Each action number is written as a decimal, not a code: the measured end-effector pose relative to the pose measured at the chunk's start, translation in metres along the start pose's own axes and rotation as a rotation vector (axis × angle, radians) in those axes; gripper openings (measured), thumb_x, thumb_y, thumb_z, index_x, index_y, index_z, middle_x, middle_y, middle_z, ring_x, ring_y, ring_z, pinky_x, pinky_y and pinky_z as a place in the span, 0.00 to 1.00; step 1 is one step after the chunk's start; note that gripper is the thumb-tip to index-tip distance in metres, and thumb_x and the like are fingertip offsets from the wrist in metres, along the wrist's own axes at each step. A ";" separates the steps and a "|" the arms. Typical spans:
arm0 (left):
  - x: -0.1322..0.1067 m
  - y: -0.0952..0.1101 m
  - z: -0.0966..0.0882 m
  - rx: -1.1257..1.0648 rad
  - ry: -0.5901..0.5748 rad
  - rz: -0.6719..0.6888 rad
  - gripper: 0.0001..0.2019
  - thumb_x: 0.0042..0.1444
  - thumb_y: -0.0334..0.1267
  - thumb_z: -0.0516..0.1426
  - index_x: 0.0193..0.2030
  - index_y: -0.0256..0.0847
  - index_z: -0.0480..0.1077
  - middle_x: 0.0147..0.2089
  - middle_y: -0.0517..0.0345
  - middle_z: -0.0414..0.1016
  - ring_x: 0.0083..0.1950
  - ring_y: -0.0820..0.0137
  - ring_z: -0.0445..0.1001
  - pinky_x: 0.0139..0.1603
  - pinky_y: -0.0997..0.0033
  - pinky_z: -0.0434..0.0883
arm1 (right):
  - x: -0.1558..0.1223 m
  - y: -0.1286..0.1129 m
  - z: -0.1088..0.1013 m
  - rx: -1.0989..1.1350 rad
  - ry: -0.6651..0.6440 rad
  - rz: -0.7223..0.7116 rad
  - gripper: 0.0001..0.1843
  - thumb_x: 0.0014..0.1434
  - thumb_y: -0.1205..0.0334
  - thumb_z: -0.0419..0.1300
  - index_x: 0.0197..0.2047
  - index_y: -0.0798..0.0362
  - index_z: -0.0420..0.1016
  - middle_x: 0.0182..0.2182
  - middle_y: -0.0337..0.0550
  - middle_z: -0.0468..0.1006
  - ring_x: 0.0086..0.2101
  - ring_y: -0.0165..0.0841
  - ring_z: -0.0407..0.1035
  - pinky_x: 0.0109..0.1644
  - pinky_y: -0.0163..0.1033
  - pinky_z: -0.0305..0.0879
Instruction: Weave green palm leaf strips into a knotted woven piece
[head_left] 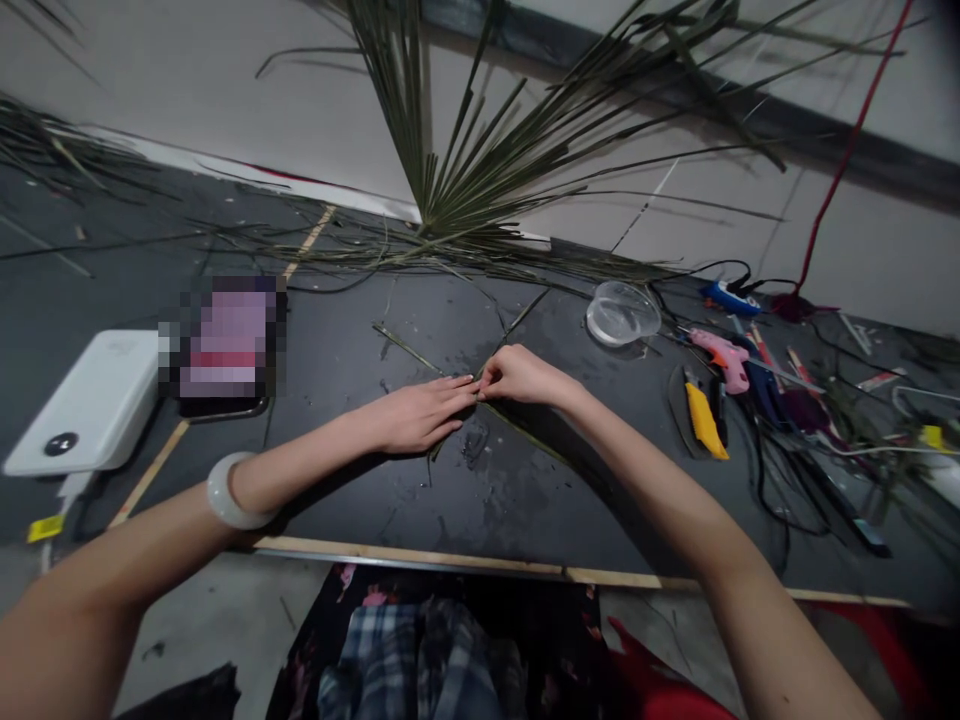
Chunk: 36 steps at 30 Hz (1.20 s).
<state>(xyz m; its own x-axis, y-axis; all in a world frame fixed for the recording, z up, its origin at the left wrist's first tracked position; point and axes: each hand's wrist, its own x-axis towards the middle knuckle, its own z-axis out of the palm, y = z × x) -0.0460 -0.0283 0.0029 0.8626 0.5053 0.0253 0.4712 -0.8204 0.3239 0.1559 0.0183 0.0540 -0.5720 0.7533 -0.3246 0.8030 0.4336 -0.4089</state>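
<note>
My left hand (421,414) lies palm down on the dark table, its fingers stretched to the right over some crossed strips of green palm leaf (411,349). Against its fingertips, my right hand (523,377) is closed in a pinch on a leaf strip where the strips cross. One strip end points up and away behind the right hand, and another long leaf strip (538,440) runs toward the lower right. The crossing itself is mostly hidden under my fingers. Wet smears show on the tabletop around it.
A large palm frond (450,190) leans on the wall behind. Left are a phone (225,345) and a white power bank (90,400). Right are a clear round container (622,315), a pink glue gun (724,357), a yellow-handled tool (705,418) and cables. The wooden table edge (450,557) is near me.
</note>
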 end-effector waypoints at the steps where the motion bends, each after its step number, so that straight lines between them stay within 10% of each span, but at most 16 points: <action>1: 0.000 0.000 0.000 0.000 -0.002 0.002 0.23 0.66 0.39 0.43 0.66 0.35 0.52 0.70 0.48 0.49 0.71 0.65 0.45 0.69 0.63 0.48 | 0.000 0.000 0.000 0.009 -0.001 0.005 0.07 0.50 0.67 0.61 0.31 0.58 0.82 0.24 0.42 0.79 0.26 0.26 0.67 0.30 0.29 0.55; 20: 0.003 0.003 -0.011 -0.014 -0.038 -0.003 0.18 0.65 0.37 0.44 0.58 0.35 0.63 0.69 0.48 0.51 0.71 0.63 0.47 0.69 0.61 0.52 | -0.004 -0.005 -0.005 0.063 -0.082 0.195 0.08 0.48 0.68 0.57 0.24 0.58 0.78 0.20 0.42 0.75 0.22 0.27 0.65 0.24 0.31 0.54; 29: 0.001 0.004 -0.012 -0.048 -0.046 -0.067 0.26 0.66 0.39 0.44 0.67 0.32 0.45 0.69 0.43 0.50 0.70 0.62 0.48 0.67 0.61 0.55 | 0.004 -0.004 -0.006 0.079 -0.153 0.233 0.09 0.49 0.64 0.58 0.23 0.58 0.77 0.20 0.43 0.76 0.23 0.28 0.68 0.24 0.29 0.56; 36: 0.003 0.002 -0.008 -0.016 -0.035 -0.001 0.20 0.65 0.37 0.44 0.62 0.36 0.58 0.69 0.50 0.51 0.71 0.65 0.45 0.69 0.60 0.51 | 0.006 0.003 -0.001 0.133 -0.127 0.241 0.08 0.48 0.63 0.60 0.24 0.58 0.78 0.21 0.43 0.77 0.23 0.28 0.69 0.24 0.29 0.57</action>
<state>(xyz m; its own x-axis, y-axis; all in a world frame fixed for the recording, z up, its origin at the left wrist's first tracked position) -0.0436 -0.0261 0.0115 0.8684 0.4958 -0.0080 0.4689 -0.8157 0.3388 0.1552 0.0248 0.0518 -0.3912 0.7547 -0.5267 0.8938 0.1753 -0.4128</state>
